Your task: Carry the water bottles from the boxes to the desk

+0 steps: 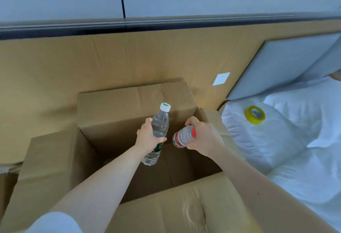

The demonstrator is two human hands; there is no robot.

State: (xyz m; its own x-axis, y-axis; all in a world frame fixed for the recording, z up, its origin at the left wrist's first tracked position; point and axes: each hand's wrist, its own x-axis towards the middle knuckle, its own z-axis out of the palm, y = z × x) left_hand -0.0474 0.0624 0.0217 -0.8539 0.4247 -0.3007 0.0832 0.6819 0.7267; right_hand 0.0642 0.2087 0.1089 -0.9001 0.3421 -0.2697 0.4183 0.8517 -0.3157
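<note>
Reaching forward from the bottom edge, both bare arms are over a box, each hand with a bottle. Far left, bottom: a white sleeve [55, 221] on the left arm. The large open brown cardboard box [53, 159] fills the lower middle, with flaps folded outward on all four sides. Its inside is dark and what it contains is unclear.

The left hand [147, 137] grips the clear plastic water bottle with a white cap and green label [160, 125] around its middle, fingers wrapped behind it and thumb across the front. This bottle is tilted, cap up and away, base down toward the box opening. It is held in the air above the opening.

Just to its right is the clear plastic water bottle with a red-and-white label [181, 137], lying almost level with its base pointing left. It sits just beside the first bottle with a narrow gap between them, also above the opening. The right hand [203, 137] grips it at the upper end, fingers curled over the top, and the cap is hidden in the palm.

Behind the box is a tan wall panel [110, 63] with a small white square wall plate [221, 78]. Right side: a grey padded headboard [286, 63] and white bedding [295, 159] close beside the box's right flap. A yellow roll of tape [248, 115] rests on the bedding, well apart from the hands.
</note>
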